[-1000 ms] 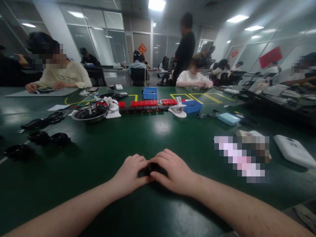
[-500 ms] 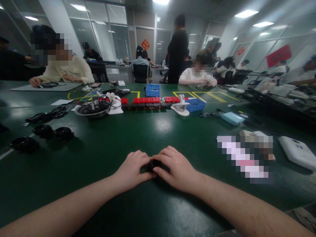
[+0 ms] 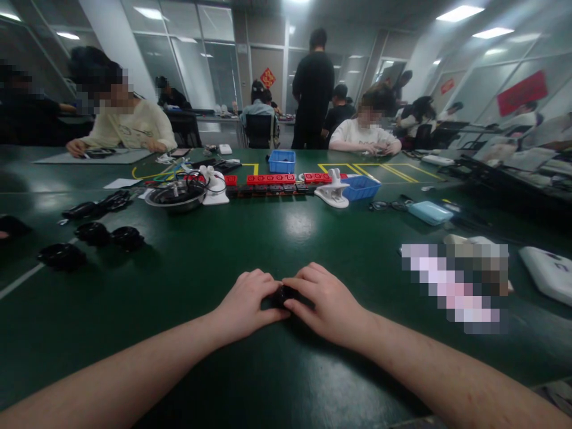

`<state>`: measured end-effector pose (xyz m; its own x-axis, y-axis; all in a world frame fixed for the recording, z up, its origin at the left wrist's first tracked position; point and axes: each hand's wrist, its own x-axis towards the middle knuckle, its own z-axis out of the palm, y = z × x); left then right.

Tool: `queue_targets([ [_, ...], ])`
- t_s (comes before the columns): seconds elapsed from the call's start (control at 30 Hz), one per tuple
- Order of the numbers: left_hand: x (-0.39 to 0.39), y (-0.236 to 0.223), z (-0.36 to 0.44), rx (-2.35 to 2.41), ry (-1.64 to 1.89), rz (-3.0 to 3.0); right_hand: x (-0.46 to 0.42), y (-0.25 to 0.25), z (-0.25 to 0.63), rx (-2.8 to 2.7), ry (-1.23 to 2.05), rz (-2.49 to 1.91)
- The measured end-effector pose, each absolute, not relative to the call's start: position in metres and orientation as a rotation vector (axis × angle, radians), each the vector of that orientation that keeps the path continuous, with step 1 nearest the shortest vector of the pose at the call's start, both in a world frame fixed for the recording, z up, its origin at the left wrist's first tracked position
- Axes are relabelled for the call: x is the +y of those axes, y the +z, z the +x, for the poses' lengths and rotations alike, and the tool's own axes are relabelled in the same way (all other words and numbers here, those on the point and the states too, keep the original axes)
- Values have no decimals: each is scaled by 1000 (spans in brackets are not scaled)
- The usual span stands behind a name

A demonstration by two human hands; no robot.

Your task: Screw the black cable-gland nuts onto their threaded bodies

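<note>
A small, glossy black part (image 3: 282, 295) sits between my two hands, low over the green table (image 3: 295, 250). Fingers cover most of it, so its exact kind cannot be made out. My left hand (image 3: 250, 301) grips its left side with thumb and fingers. From the other side, my right hand (image 3: 324, 304) pinches it between thumb and forefinger. Off to the left stand several round black parts (image 3: 61, 256), apart from my hands.
Across the table run red power strips (image 3: 270, 179), with a metal bowl (image 3: 176, 205) of black parts, white clips (image 3: 333, 193) and blue bins (image 3: 361, 188). At right lie a light-blue case (image 3: 429, 213) and a white box (image 3: 547, 275). Several people sit beyond.
The whole scene has shifted slightly to the right as the head view turned a little left. Both hands keep their grip on the black part. A dark shape shows more at the far left edge.
</note>
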<state>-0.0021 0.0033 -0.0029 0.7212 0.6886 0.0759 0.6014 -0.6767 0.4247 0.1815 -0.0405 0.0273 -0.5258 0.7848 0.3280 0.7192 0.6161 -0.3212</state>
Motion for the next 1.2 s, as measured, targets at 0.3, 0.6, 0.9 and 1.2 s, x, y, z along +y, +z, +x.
queue_targets([
  [0.3,3,-3,-2,999,339,2567,-44,30,179,-2424,161,-1195],
  [0.6,4,-3,-1,1013,326,2558,-46,33,175,-2488,114,-1190],
  [0.9,5,-5,-1,1022,314,2575,-47,32,174,-2477,119,-1165],
  [1.2,4,-3,0,1032,321,2565,-51,33,169,-2541,191,-1082],
])
